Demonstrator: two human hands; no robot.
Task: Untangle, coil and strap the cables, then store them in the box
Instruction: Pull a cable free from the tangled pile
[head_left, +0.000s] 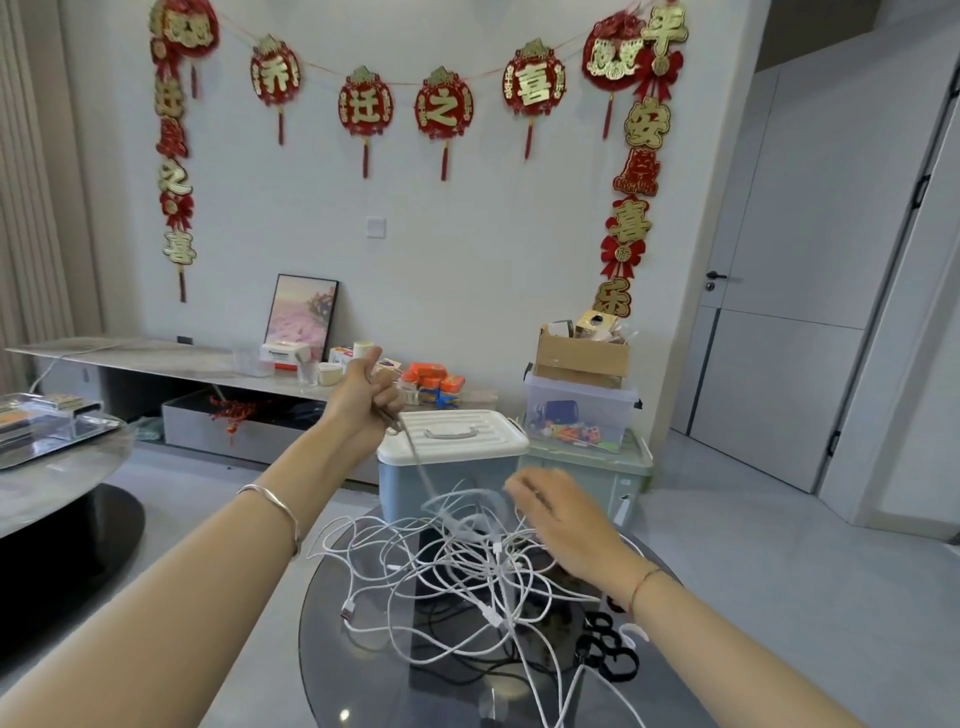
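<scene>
Head view: my left hand (370, 396) pinches one white cable (420, 470) taut; below it, knots could tighten; right hand (563, 525) spread open.

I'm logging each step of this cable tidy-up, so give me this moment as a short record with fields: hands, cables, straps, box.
left hand: raised, fist closed on one cable drawn up out of the pile
right hand: blurred, fingers spread low over the tangle; whether it grips anything cannot be told
cables: white ones knotted in a loose heap on the round glass table
straps: black loops on the table, right of the heap
box: behind the table, white lid on
</scene>
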